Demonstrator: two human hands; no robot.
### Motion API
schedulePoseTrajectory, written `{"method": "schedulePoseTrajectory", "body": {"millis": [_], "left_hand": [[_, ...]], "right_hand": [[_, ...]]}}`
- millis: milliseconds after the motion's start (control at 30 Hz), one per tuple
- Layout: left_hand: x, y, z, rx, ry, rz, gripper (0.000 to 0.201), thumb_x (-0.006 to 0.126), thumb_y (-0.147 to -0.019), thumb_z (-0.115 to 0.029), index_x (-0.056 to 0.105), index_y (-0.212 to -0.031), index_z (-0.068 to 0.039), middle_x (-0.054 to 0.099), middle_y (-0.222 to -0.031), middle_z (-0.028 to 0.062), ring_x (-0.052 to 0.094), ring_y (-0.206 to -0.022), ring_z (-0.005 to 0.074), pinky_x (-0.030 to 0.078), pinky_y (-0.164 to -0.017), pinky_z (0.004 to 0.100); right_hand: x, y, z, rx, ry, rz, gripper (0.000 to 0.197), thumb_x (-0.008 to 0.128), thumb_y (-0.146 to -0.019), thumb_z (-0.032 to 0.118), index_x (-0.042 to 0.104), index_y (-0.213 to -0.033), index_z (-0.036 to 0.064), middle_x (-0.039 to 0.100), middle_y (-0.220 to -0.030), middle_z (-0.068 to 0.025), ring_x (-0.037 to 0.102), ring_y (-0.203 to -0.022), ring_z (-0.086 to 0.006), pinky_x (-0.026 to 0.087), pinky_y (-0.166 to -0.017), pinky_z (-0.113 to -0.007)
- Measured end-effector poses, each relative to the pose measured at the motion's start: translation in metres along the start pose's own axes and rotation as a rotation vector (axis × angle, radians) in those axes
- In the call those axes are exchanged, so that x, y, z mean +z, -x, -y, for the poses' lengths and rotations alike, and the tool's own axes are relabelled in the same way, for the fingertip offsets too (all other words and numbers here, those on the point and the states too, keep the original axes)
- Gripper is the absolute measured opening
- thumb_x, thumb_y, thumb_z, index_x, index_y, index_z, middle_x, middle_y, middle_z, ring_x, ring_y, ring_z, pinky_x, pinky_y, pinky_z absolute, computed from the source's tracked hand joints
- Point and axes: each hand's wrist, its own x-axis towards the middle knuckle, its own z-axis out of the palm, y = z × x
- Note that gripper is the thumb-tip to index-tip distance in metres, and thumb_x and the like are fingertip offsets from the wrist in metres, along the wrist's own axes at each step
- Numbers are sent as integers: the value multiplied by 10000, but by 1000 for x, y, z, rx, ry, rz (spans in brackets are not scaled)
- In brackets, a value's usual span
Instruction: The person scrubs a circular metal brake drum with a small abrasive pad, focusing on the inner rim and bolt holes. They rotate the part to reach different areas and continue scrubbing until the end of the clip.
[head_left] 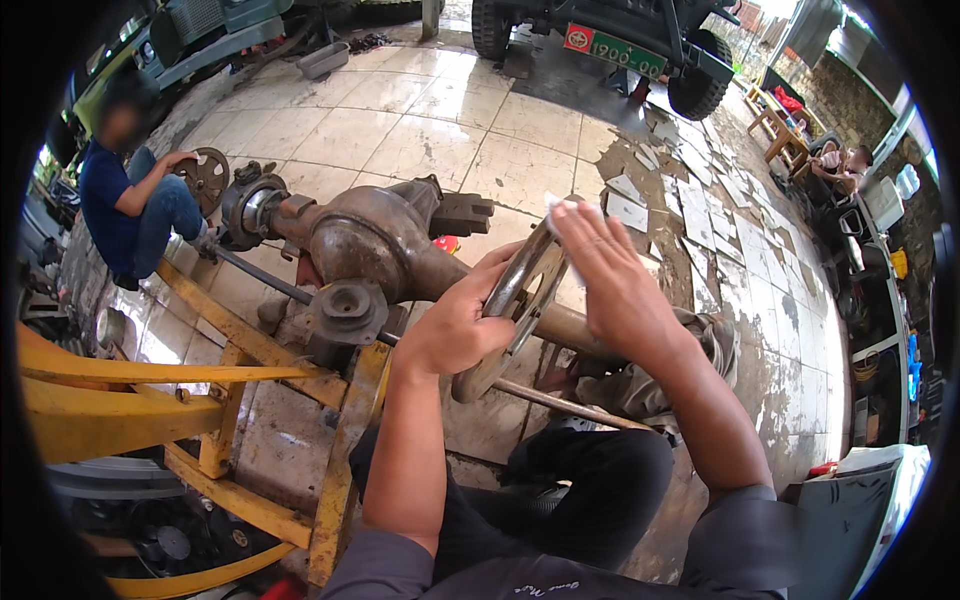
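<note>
My left hand point(463, 322) is closed round a curved metal part with a thick rim and cut-out openings point(515, 292), which looks like a brake shoe and is held tilted above my lap. My right hand point(610, 265) presses a thin white sheet, cloth or paper point(562, 203), flat against the top of the rim, its fingers long and close together. Just beyond lies a large greasy axle housing point(365, 240) with a round bulging middle. A long thin metal rod point(560, 402) runs below the held part.
A yellow metal frame point(190, 400) stands at my left, with a round metal mount point(348, 312) at its corner. A co-worker point(125, 190) squats at far left holding a round disc point(203, 182). Grey cloth point(665, 375) lies right. Broken tiles point(700, 215) and parked vehicles point(610, 40) are beyond.
</note>
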Motion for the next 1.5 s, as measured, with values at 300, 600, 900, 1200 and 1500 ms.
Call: {"method": "schedulePoseTrajectory", "body": {"millis": [300,600,900,1200,1500], "left_hand": [[1,3,-13,-69,-1,-4,756,545,-743,17,416,-1488,47,462,-1483,149,419,-1408,249,296,-1172,329],[-1,4,-8,-135,57,-38,770,569,-747,26,410,-1501,27,471,-1475,125,427,-1375,199,299,-1158,315],[6,5,1,-49,251,-17,714,504,-1054,-445,326,-1559,26,411,-1558,136,358,-1447,218,242,-1199,353],[13,5,-4,-178,316,-120,631,358,-1109,-395,298,-1566,36,416,-1565,122,390,-1427,195,271,-1192,347],[12,7,0,-146,300,-180,607,343,-1114,-367,302,-1564,38,449,-1543,129,447,-1390,191,329,-1158,330]], "right_hand": [[9,-10,8,-80,-113,-84,654,513,-818,-111,441,-1460,-4,427,-1546,-214,389,-1448,-410,327,-1193,-521],[22,-22,-5,211,-446,-285,610,398,-909,-152,356,-1508,-47,459,-1518,-253,459,-1407,-383,377,-1176,-427],[82,-7,69,277,-786,-633,567,432,-1055,122,264,-1573,-37,184,-1648,-285,129,-1557,-394,162,-1246,-445],[91,-5,86,241,-927,-663,600,371,-1107,298,232,-1586,-36,135,-1664,-280,86,-1562,-406,114,-1249,-441],[67,-17,87,354,-884,-566,535,374,-1093,208,303,-1545,-67,234,-1611,-330,189,-1525,-453,168,-1249,-461]]}}
